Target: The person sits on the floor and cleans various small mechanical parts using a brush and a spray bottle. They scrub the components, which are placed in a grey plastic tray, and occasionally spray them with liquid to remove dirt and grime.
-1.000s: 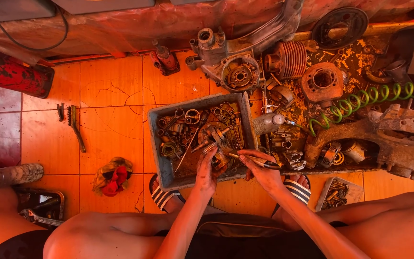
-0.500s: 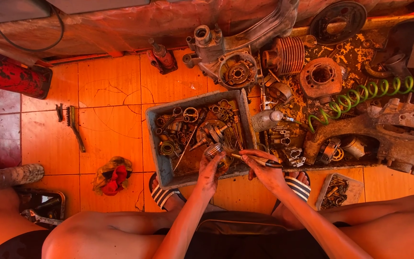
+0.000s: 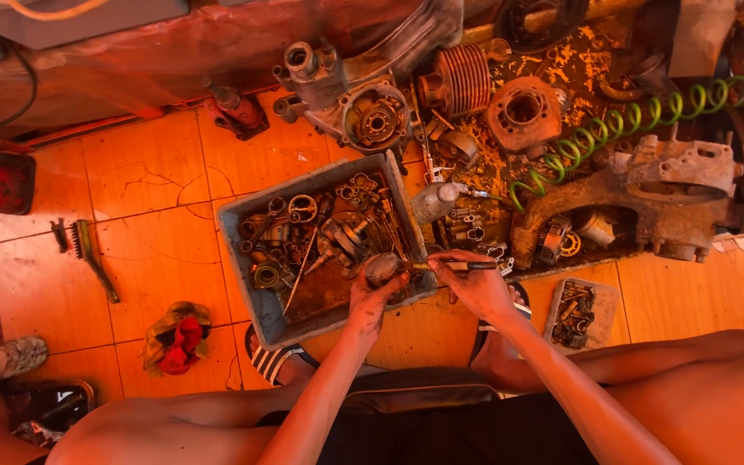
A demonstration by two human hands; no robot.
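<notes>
Mid-frame, the grey tray of oily parts sat on the tiled floor, close enough to catch drips. Your left hand gripped a small round part over its lower right corner, fingers clenched round it. Your right hand pinched a brush, tip touching the part.

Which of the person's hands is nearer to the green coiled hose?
The right hand, holding a slim tool, lies below and left of the green coiled hose. The left hand, holding a round metal part over the grey tray, is farther left.
</notes>
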